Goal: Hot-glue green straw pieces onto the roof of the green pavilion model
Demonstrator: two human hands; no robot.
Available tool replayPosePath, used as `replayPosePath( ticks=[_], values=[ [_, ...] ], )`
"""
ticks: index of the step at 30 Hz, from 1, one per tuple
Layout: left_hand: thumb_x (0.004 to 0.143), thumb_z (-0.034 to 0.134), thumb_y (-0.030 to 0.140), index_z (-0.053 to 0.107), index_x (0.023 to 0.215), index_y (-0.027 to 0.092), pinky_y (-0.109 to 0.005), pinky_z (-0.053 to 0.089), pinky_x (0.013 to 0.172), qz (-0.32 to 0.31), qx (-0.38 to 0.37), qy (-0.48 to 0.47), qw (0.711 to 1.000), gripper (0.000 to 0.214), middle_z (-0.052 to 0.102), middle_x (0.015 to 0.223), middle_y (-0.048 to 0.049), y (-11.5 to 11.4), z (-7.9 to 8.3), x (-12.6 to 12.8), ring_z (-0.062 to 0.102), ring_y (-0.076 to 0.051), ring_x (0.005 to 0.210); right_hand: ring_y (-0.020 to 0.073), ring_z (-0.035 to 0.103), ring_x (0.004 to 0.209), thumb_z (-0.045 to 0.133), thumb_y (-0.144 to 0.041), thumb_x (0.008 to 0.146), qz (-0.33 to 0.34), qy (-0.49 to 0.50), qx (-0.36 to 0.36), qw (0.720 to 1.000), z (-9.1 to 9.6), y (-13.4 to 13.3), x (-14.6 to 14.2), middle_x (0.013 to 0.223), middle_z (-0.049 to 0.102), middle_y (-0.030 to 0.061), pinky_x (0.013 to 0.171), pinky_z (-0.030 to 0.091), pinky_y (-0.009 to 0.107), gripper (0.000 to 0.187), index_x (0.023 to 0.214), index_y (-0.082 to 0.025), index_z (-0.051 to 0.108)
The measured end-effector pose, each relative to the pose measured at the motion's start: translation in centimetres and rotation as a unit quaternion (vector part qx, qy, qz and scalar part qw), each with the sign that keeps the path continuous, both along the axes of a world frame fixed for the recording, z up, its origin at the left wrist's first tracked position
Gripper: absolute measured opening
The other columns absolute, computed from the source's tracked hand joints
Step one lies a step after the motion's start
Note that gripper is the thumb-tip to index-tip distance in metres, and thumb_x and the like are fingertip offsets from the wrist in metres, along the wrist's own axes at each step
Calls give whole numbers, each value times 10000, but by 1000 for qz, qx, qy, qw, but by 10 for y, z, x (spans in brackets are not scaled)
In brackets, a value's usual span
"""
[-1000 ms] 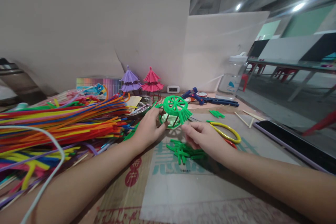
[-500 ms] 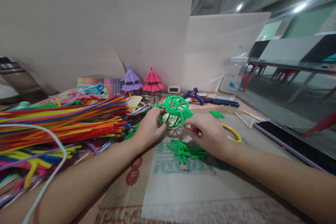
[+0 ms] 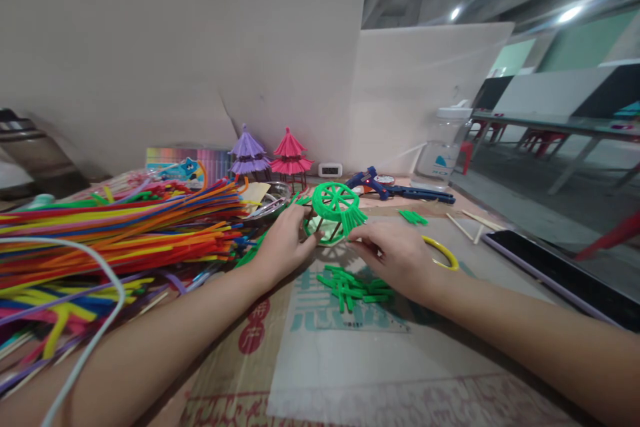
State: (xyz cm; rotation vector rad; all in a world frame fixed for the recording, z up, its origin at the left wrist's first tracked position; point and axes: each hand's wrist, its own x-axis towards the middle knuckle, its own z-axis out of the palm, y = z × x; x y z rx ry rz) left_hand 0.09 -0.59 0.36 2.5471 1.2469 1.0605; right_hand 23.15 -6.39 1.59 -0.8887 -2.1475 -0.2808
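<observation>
Left hand (image 3: 286,239) holding side of green, round, spoke-topped fuzzy-stick model (image 3: 336,198) with thin brown posts (image 3: 336,232). Right hand (image 3: 397,257) narrow at model's splayed green fringe (image 3: 354,218); pinch on strip cannot be confirmed. Model between hands. Loose green fuzzy strips (image 3: 347,288) in front of model. Risk: uneven right-hand push may skew fringe; hard left squeeze may buckle posts.

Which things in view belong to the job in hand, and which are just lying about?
In the job:
green model, held in left hand, right hand at its side
loose green pieces
blue glue gun, probably

Seemingly just lying about:
phone
clear bottle
purple model
pink model
</observation>
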Motion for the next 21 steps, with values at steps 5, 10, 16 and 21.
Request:
replayPosePath(
  ticks=[5, 10, 16, 21],
  values=[
    [856, 619, 301, 558, 1024, 173, -380, 508, 839, 2, 0, 1, 1000, 220, 606, 1005, -82, 0, 0, 1, 588, -248, 975, 144, 636, 684, 577, -230, 955, 5, 6, 12, 1000, 1, 0, -1, 745, 708, 6, 646, 415, 267, 122, 887, -192, 671],
    [857, 617, 306, 559, 1018, 174, -373, 505, 832, 3, -3, -1, 1000, 216, 597, 971, -73, 1, 0, 1, 583, -240, 944, 143, 631, 682, 596, -218, 947, 11, 11, 16, 1000, 2, 0, -1, 752, 710, 3, 647, 412, 262, 95, 888, -193, 665],
    [866, 611, 312, 560, 1012, 179, -378, 502, 833, 0, -3, 3, 1000, 204, 594, 972, -71, 0, -1, 0, 581, -238, 938, 140, 584, 635, 582, -258, 962, 38, -21, 41, 998, -2, -3, 1, 695, 665, 1, 614, 370, 273, 116, 926, -183, 663],
    [868, 613, 315, 554, 1017, 181, -375, 514, 842, 6, -15, -11, 1000, 209, 593, 971, -64, 3, -3, 0, 589, -223, 921, 125, 524, 582, 574, -318, 961, 54, 4, 11, 998, -6, -7, 2, 651, 612, -11, 580, 359, 258, 170, 875, -183, 634]
  ],
)
